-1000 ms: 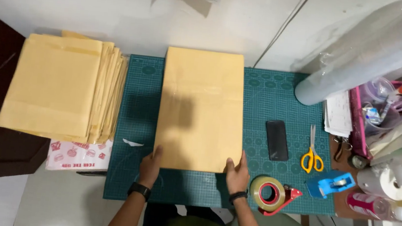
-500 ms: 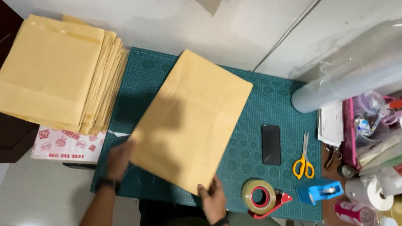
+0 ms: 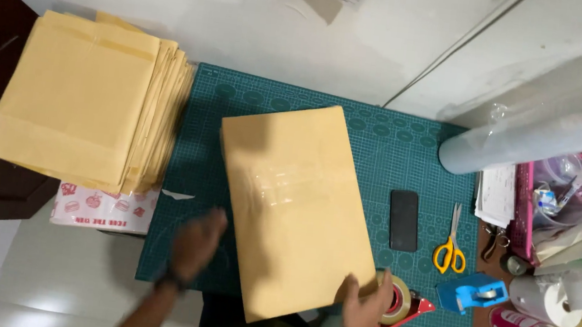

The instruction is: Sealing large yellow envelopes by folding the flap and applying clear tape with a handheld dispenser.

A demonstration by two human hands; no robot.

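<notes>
Right hand point(image 3: 362, 309) pinching near corner of brown parcel point(image 3: 293, 207), tilted on green mat point(image 3: 380, 133), apparently to pivot it; left hand point(image 3: 194, 243) blurred, loose, off parcel's edge; tape dispenser point(image 3: 402, 303) beside right hand; envelope stack point(image 3: 84, 109) well left.

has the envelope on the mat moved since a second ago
Yes. The envelope lay square to the green mat grid; now it is skewed, top edge tipped toward the envelope stack, held at its lower corner by the right hand.
</notes>
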